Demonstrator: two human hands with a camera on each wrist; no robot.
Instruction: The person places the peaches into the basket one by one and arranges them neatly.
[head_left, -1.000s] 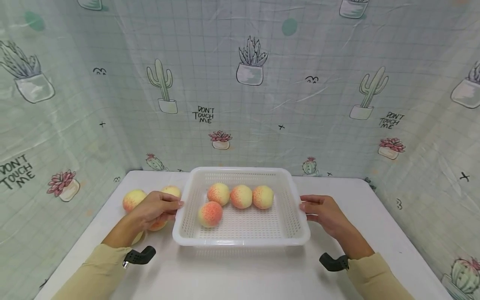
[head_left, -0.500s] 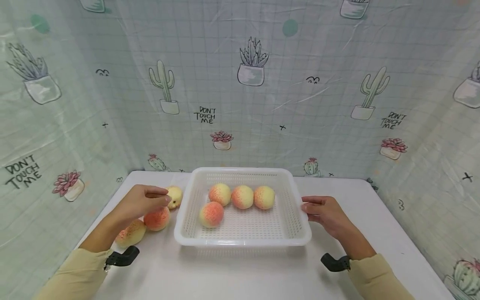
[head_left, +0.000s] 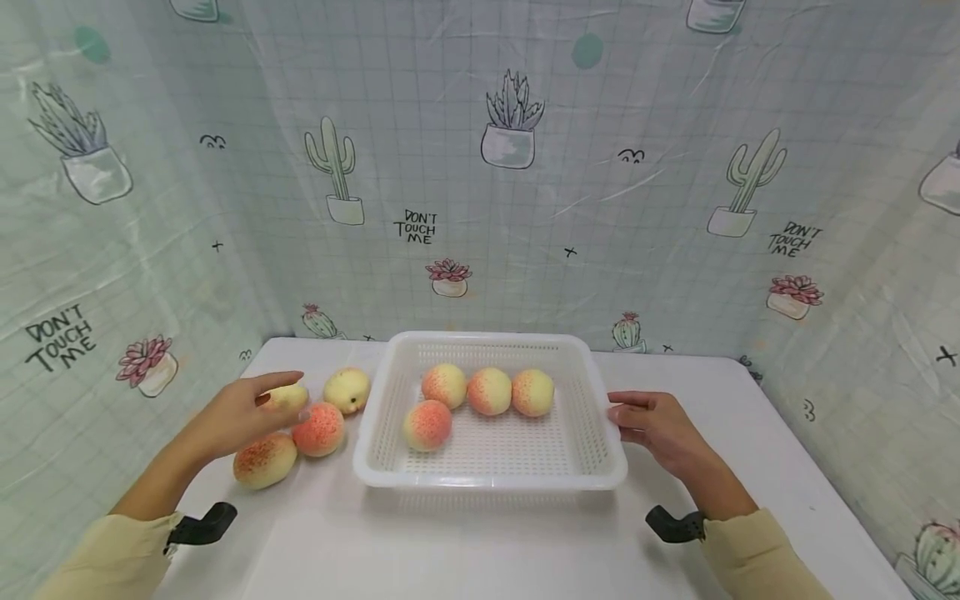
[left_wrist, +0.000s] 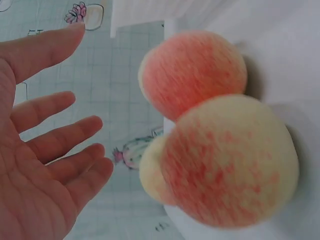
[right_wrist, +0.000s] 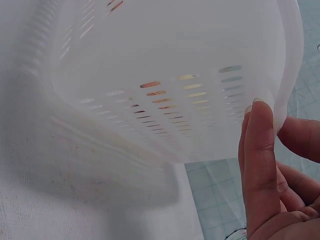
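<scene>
A white perforated plastic basket (head_left: 491, 482) stands mid-table with several peaches inside, one of them redder (head_left: 427, 426) and nearer the front. My right hand (head_left: 663, 433) pinches the rim at its right side; in the right wrist view the thumb is on one side of the rim and the fingers on the other. Left of the basket, my left hand (head_left: 234, 417) hovers over loose peaches with fingers spread and nothing held. Below it lie a mottled peach (left_wrist: 230, 162) and a red peach (left_wrist: 195, 72). A pale yellow peach (head_left: 285, 400) is partly hidden behind the hand.
Another yellow peach (head_left: 347, 390) lies close to the basket's left wall. The white table (head_left: 450, 550) meets a cactus-print curtain (head_left: 480, 208) at the back and both sides.
My left hand has let go of the basket's left rim and moved left over the loose peaches, fingers spreading. The right hand stays at the right rim.
</scene>
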